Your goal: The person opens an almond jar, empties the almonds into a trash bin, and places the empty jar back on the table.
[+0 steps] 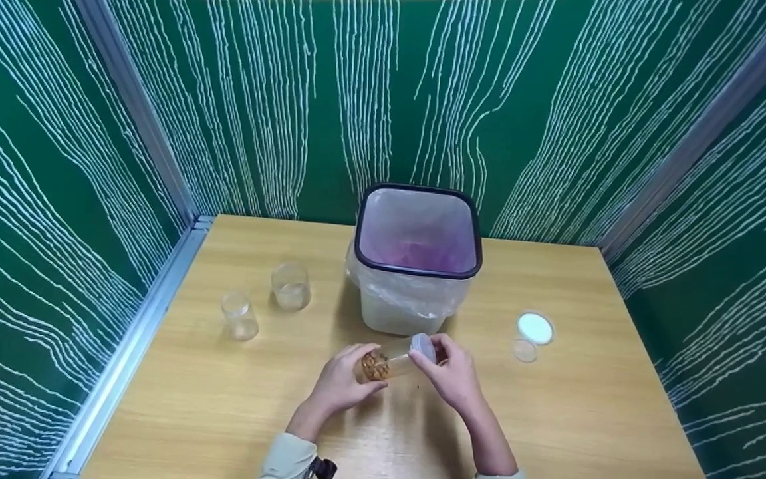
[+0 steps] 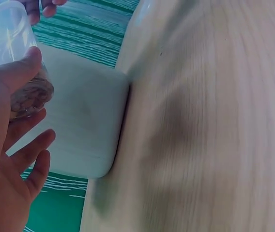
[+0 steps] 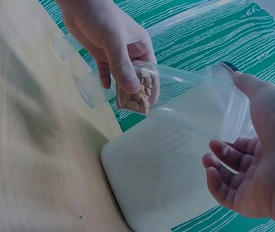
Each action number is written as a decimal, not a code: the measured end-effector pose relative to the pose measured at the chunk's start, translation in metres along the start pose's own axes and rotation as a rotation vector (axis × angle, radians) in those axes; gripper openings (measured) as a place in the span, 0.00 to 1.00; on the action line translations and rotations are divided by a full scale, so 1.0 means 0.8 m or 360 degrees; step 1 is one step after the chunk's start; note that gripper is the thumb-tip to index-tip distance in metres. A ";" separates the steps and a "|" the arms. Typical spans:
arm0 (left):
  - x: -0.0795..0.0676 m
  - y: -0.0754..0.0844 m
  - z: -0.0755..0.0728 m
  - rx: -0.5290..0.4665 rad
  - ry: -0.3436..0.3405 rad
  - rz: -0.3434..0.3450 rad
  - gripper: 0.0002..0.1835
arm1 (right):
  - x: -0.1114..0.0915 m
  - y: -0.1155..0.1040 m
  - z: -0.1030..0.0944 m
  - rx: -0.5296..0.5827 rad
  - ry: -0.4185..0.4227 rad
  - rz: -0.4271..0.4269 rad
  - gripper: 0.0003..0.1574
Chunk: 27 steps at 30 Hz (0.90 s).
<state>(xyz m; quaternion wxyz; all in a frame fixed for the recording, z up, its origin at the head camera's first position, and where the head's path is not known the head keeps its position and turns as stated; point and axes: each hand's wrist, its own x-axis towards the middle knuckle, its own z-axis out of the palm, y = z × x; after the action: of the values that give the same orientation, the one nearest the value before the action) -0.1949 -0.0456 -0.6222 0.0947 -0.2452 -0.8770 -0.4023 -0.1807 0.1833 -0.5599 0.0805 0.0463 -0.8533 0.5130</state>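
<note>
A clear plastic jar is held tilted almost on its side above the table, in front of the bin. Brown nut-like pieces are gathered at its base end. My left hand grips that base end between thumb and fingers. At the other end sits a translucent screw lid, which my right hand holds with the thumb on its near edge. In the right wrist view the lid is against the jar's mouth, and the thumb lies on its rim. The left wrist view shows the jar only partly.
A white bin with a black rim and a clear liner stands behind the hands. Two clear jars stand at the left. Two round lids lie at the right. Green patterned panels enclose the wooden table.
</note>
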 end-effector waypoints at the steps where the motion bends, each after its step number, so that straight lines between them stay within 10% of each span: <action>1: -0.001 0.000 0.000 -0.0005 -0.0003 0.0001 0.34 | -0.001 0.001 0.000 0.0004 -0.0020 -0.0002 0.21; 20: -0.007 -0.009 -0.006 0.0003 -0.0134 -0.0021 0.36 | -0.007 0.018 -0.008 0.0095 -0.0379 -0.0316 0.30; 27: -0.009 -0.010 -0.001 -0.0046 -0.0131 -0.0065 0.36 | -0.016 -0.010 -0.008 0.0191 -0.0322 -0.0354 0.34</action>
<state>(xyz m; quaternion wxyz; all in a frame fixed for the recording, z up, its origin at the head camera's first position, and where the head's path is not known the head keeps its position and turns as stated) -0.1927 -0.0533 -0.6296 0.0469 -0.2449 -0.8791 -0.4063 -0.1662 0.1854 -0.5522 0.0476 0.1966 -0.8146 0.5437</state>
